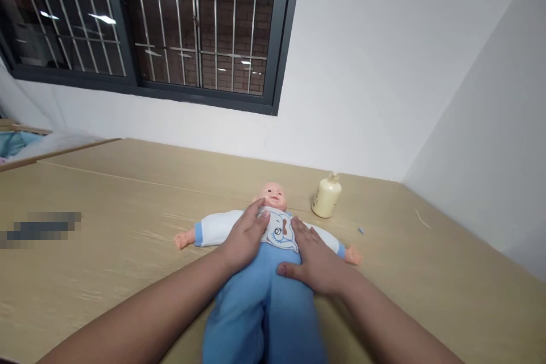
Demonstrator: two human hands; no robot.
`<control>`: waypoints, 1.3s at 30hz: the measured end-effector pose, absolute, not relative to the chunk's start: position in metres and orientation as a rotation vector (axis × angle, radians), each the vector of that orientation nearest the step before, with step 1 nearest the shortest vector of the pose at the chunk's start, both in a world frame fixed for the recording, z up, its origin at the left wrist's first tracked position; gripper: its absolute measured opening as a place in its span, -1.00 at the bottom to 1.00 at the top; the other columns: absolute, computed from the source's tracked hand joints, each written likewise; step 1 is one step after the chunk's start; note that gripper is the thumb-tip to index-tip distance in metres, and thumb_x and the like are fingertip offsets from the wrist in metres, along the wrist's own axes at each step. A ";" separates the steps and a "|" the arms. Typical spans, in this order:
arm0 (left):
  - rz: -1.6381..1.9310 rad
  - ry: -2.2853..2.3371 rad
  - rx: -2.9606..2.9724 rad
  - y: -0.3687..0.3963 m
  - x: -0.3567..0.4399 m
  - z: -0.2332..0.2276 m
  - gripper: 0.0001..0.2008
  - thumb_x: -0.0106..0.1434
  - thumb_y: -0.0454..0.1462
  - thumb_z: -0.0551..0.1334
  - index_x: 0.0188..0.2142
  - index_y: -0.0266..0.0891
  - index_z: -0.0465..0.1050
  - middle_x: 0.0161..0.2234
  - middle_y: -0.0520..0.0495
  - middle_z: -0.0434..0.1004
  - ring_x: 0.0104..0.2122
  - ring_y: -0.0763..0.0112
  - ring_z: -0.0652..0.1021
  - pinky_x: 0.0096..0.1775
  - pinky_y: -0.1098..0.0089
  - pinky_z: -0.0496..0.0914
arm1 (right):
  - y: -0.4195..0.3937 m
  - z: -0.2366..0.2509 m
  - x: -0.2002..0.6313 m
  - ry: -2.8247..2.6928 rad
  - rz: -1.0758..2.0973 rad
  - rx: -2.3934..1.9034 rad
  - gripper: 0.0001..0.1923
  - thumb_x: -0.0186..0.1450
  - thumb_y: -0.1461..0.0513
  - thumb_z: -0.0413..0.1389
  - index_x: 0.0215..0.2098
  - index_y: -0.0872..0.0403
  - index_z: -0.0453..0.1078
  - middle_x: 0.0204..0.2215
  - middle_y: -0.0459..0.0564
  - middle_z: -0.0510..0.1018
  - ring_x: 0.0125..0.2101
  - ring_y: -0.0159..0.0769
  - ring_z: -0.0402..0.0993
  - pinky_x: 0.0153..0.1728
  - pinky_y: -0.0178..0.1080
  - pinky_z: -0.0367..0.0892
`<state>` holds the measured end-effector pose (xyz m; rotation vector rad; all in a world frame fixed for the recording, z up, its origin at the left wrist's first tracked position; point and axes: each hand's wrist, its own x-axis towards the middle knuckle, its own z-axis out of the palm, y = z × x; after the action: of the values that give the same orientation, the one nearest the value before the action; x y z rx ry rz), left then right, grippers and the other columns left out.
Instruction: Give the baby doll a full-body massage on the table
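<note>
Both our hands lie flat and open on the doll [273,273]: left hand [245,236] on its chest, right hand [313,259] at its waist, pinning it face-up on the counter [106,239]. Lotion bottle [326,196] stands beyond the doll's head.

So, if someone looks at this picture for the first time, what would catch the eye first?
First the baby doll, lying on its back in the middle of the wooden table, in blue trousers. The left hand and right hand rest flat on its body. A cream bottle stands just right of its head.
</note>
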<state>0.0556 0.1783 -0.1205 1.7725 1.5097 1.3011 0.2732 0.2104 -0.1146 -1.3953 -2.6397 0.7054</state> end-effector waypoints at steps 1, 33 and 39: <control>1.266 1.494 1.921 0.176 0.054 -0.120 -0.24 0.41 0.14 -0.04 0.39 -0.33 0.10 0.39 -0.33 0.14 0.38 0.03 0.17 0.35 0.01 0.07 | 0.211 -0.118 0.274 -2.629 0.696 -1.383 0.35 0.12 -0.40 0.10 0.50 0.20 -0.36 0.48 0.19 -0.30 0.47 0.02 -0.38 0.43 0.04 -0.32; 0.538 1.572 2.272 0.182 0.023 -0.127 0.13 0.19 0.25 0.20 0.47 -0.36 -0.24 0.47 -0.38 -0.32 0.44 -0.11 -0.14 0.39 -0.01 -0.07 | 0.159 -0.100 0.241 -2.689 0.172 -0.380 -0.36 0.44 0.03 -0.02 0.39 0.16 0.16 0.38 0.13 0.21 0.43 -0.09 -0.05 0.43 0.07 -0.12; 0.537 1.582 2.262 0.177 0.031 -0.125 0.19 0.04 0.22 0.35 0.45 -0.35 -0.08 0.46 -0.40 -0.24 0.43 -0.17 -0.12 0.37 -0.06 -0.02 | 0.168 -0.096 0.235 -2.785 0.430 -0.697 0.03 0.32 -0.28 0.00 0.48 0.17 -0.14 0.47 0.14 -0.13 0.46 0.00 -0.21 0.44 0.08 -0.22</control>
<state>0.0314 0.1772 -0.1248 2.2617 1.5821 0.5366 0.2353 0.1682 -0.0957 -0.6967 -2.7855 0.4302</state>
